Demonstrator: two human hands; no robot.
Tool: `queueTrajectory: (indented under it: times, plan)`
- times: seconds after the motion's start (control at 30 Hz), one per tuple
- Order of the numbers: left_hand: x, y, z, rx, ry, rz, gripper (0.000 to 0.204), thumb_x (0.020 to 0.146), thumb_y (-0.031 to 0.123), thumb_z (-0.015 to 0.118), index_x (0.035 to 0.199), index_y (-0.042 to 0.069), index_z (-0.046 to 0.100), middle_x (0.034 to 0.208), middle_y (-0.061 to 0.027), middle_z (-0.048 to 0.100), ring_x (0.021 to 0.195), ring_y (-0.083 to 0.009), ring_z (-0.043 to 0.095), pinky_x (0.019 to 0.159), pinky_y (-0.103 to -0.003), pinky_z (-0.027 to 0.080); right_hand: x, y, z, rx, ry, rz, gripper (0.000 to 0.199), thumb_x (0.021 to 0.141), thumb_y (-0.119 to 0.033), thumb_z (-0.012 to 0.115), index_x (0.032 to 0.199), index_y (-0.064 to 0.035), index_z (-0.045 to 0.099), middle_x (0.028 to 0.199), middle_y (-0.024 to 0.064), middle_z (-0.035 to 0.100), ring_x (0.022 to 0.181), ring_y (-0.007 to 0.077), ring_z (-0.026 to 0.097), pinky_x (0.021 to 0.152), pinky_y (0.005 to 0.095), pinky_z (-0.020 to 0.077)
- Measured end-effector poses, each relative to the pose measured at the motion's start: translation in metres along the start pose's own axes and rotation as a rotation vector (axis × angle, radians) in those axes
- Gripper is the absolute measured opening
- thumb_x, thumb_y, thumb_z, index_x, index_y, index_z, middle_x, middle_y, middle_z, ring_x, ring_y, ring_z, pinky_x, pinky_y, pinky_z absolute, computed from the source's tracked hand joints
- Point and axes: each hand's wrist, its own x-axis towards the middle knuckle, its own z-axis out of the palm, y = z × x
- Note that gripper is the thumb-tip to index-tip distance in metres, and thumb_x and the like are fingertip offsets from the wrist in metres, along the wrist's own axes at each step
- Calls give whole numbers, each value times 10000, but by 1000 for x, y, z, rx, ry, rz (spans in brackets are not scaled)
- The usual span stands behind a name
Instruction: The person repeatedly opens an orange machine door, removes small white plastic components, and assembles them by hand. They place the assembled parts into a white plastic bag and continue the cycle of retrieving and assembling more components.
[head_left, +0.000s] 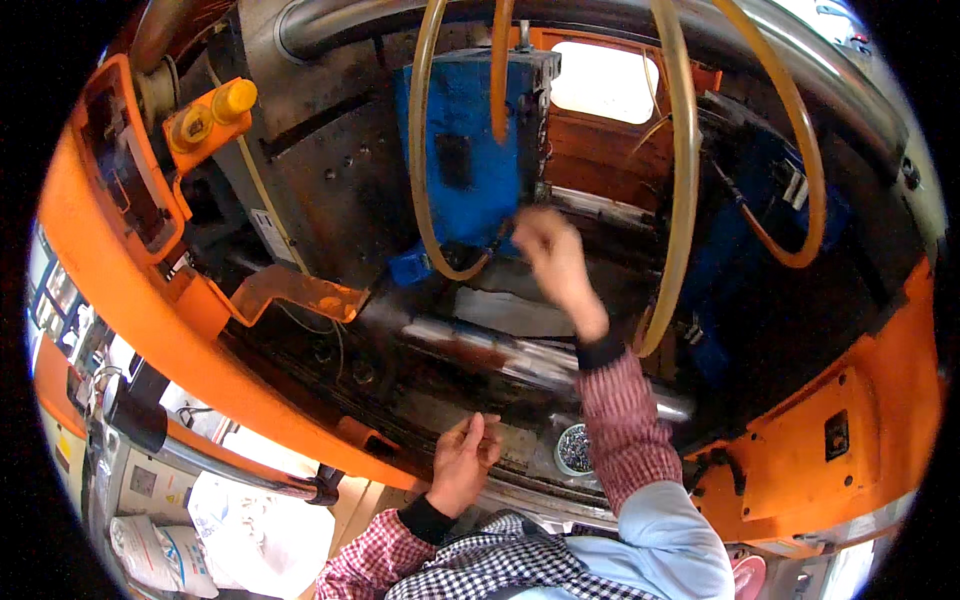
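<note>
My right hand (555, 262) reaches forward, close to the right edge of the blue mold block (485, 150). Motion smears its fingers, so a small thing in them would not show. Low in the middle, my left hand (465, 462) is held up with its fingers curled and the thumb near the forefinger. Whatever it pinches, if anything, is too small to make out. Beside my right sleeve stands a small round tub (574, 450) full of tiny shiny metal pieces. Part of the tub's right side is close to the sleeve.
Looped yellowish hoses (680, 180) hang in front of the mold. A shiny metal bar (500, 355) crosses below my right hand, near a pale sheet (510, 312). Another dark blue block (770, 200) stands right. Orange machine frame (230, 375) borders the opening; a white bag (262, 525) lies lower left.
</note>
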Motion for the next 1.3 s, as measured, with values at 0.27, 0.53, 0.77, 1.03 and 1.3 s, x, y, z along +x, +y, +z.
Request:
queueTrajectory:
  times: [0.27,0.53,0.77,1.03,1.3]
  plan:
    - [-1,12,32,74,-93,-118,394,963,407,383,802,68,502,524,4,374,448,-87,336,424,-227,251,-154,-55,-6,43,-538,-145,171,755,-142,666,858,-6,675,841,158,654,777,310,627,695,365,501]
    - [14,2,21,-78,-180,-130,426,959,415,371,899,23,527,575,-7,417,470,-94,333,474,-237,281,-153,-58,-9,-67,-453,-221,140,742,-82,679,854,0,666,831,134,658,767,274,636,680,345,512]
    - [8,-11,8,19,-150,-68,336,953,217,456,1180,-26,510,1002,-107,604,893,-197,585,776,-287,471,-6,9,-12,-83,619,-192,110,808,-51,610,877,15,666,861,143,669,790,234,644,698,294,490]
    - [-17,0,16,212,-243,-192,340,984,145,331,1280,-6,405,1171,-174,554,974,-231,591,806,-319,477,145,68,-14,-202,872,47,173,791,-139,647,892,-2,680,881,189,651,837,322,619,750,388,465]
    - [-9,0,6,175,-205,-154,369,977,180,376,1300,1,384,1165,-159,566,907,-190,590,794,-303,478,165,97,-11,-274,879,43,178,765,-152,658,862,-4,679,868,192,631,846,355,585,756,425,444]
